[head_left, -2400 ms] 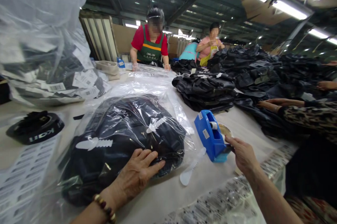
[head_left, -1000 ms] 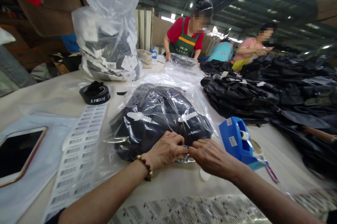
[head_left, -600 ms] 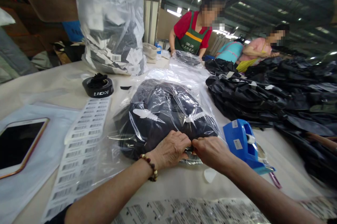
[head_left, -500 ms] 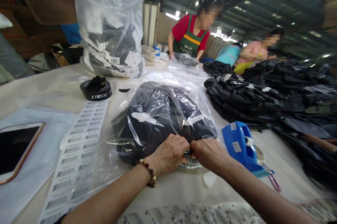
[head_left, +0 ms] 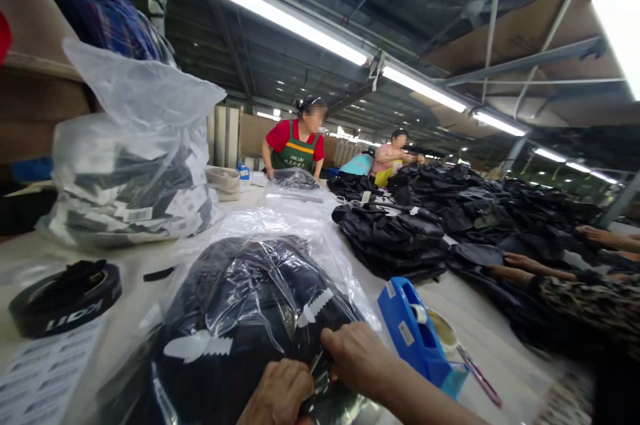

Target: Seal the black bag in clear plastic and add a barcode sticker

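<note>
A black garment packed in a clear plastic bag (head_left: 245, 305) lies on the table in front of me, with white jagged tape strips stuck on top. My left hand (head_left: 277, 393) and my right hand (head_left: 353, 353) meet at the bag's near edge, both with curled fingers pinching the folded plastic. A blue tape dispenser (head_left: 415, 338) stands just right of my right hand.
A black tape roll (head_left: 65, 295) and a barcode label sheet (head_left: 40, 372) lie at the left. A big plastic sack of tagged items (head_left: 130, 172) stands behind. Piles of black garments (head_left: 400, 238) fill the right side. Other people work at the far end and at the right.
The camera has tilted up, so my hands now sit at the bottom edge. Both hands stay pinched on the bag's near edge. The phone has left the view.
</note>
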The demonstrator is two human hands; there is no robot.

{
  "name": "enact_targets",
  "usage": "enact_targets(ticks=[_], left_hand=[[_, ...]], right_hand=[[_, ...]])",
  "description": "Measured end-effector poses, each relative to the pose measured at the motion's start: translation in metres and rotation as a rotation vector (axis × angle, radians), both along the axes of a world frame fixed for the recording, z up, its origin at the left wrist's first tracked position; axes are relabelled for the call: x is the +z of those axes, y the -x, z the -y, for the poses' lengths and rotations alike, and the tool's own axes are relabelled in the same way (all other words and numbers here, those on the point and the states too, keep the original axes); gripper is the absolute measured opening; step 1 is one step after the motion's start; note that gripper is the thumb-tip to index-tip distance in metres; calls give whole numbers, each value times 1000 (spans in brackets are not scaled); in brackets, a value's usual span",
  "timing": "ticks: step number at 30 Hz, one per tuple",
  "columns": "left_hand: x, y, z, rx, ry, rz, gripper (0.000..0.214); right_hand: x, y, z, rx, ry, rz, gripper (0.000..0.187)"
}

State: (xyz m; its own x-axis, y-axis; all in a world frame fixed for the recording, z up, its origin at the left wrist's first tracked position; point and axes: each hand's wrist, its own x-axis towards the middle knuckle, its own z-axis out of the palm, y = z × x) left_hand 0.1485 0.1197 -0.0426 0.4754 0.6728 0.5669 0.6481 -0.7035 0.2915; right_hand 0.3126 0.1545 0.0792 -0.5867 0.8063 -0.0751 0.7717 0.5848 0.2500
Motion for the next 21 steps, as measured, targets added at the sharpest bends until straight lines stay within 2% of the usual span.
enact_targets(ticks=[3, 6, 10, 15, 21], left_hand=[[25, 3, 12, 28, 167, -3, 36], [40, 3, 16, 20, 238, -48, 33], [44, 3, 15, 20, 273, -73, 30], [45, 5, 15, 35, 275, -86, 24], [47, 2, 11, 45, 237, -174, 20]], right_hand=[[-7, -13, 13, 9, -34, -91, 9], [-29, -27, 37, 68, -141, -269, 19], [-65, -37, 67, 356, -411, -545, 31], [-93, -36, 78, 404, -531, -379, 48], [-118, -44, 81, 446, -483, -303, 63]])
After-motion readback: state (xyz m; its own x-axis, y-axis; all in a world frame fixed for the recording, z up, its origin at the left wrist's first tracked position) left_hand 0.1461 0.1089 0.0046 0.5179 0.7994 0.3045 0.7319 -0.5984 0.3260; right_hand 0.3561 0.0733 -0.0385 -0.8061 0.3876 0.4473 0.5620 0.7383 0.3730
